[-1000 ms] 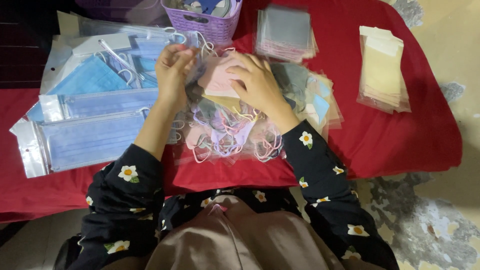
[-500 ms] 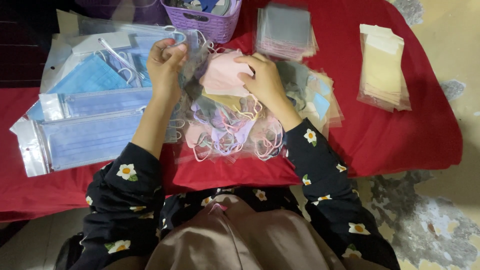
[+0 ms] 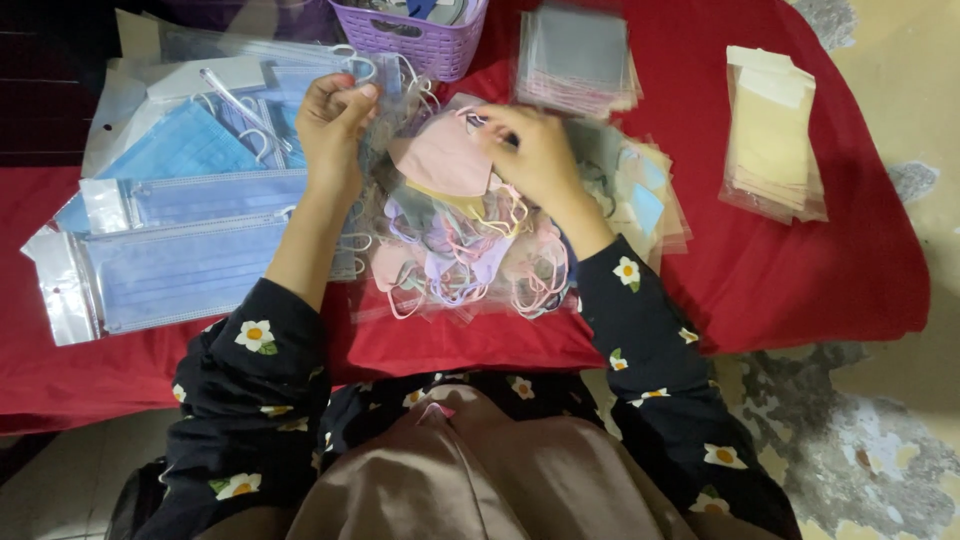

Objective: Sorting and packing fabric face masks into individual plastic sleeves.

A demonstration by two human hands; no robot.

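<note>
my left hand (image 3: pixel 335 125) pinches a crinkly clear plastic sleeve (image 3: pixel 385 120); my right hand (image 3: pixel 535 150) grips a soft pink mask (image 3: pixel 440 160) above the tangled pastel mask heap (image 3: pixel 460 265).

We see a pale pink mask (image 3: pixel 445 160) on top of the heap of masks (image 3: pixel 470 265), which mixes pink, lilac, grey and a touch of yellow. On the left lie light blue masks in clear packets (image 3: pixel 175 265) with silvery edges. The cloth (image 3: pixel 800 270) under it all is plain red. A lilac basket (image 3: pixel 425 45) stands at the far side, and cream packets (image 3: pixel 772 135) lie at the right. Our sleeves (image 3: pixel 255 400) are black with white flowers, yellow-centred.
</note>
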